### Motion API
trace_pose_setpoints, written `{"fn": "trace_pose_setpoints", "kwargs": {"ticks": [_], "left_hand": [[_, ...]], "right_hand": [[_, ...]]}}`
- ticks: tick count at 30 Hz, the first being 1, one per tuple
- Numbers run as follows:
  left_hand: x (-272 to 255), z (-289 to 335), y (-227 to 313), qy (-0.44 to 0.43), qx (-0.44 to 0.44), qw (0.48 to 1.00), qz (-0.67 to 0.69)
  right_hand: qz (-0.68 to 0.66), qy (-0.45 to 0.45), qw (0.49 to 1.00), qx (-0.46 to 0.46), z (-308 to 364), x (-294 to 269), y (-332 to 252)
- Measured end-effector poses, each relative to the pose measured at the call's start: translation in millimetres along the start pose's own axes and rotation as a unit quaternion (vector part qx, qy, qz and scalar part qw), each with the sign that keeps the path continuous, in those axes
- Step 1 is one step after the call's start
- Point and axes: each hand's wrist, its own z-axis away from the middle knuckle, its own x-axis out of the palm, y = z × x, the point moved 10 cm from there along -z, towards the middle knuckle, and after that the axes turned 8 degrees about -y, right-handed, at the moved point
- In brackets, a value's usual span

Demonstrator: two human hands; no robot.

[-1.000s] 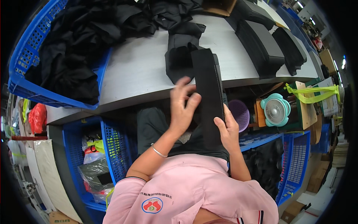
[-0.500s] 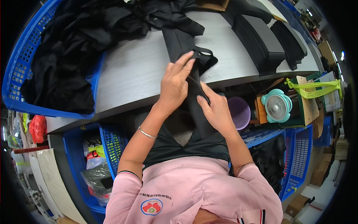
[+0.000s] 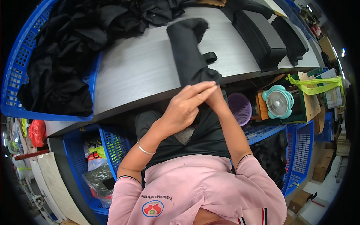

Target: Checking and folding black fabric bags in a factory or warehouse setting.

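**Now: hands on black strip at the table edge**

Right now we have both hands meeting at the near end of the long black fabric piece [image 3: 189, 56], which lies across the grey table [image 3: 138, 71] and droops over its front edge. Left hand [image 3: 185, 108] has fingers together, pinching the cloth end; right hand [image 3: 213, 95] sits mostly hidden behind it, so we cannot tell its grip. We'd keep the pinch tight and pull square to the table edge. Free surface lies left of the strip, up to the blue basket [image 3: 22, 71]; right of it, black stacks [image 3: 262, 41] crowd in.
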Motion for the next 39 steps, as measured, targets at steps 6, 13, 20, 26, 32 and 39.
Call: {"fn": "trace_pose_setpoints", "kwargs": {"ticks": [6,13,20,26,32,39], "left_hand": [[-29,55,-20,0.169,-0.126,0.975,-0.072],[-6,38,-30,0.275,-0.15,0.948,-0.056],[-17,39,-28,0.345,-0.13,0.929,0.042],[-20,37,-11,0.339,-0.103,0.935,0.025],[-16,38,-8,0.32,-0.092,0.943,0.014],[-15,43,-12,0.305,-0.099,0.947,0.007]], "right_hand": [[-0.659,0.185,0.67,0.288,41,30,46],[-0.672,0.169,0.682,0.234,27,10,16],[-0.626,0.206,0.691,0.298,43,3,24],[-0.669,0.185,0.679,0.241,39,3,23],[-0.648,0.199,0.701,0.223,42,4,38],[-0.668,0.181,0.694,0.198,39,6,31]]}}
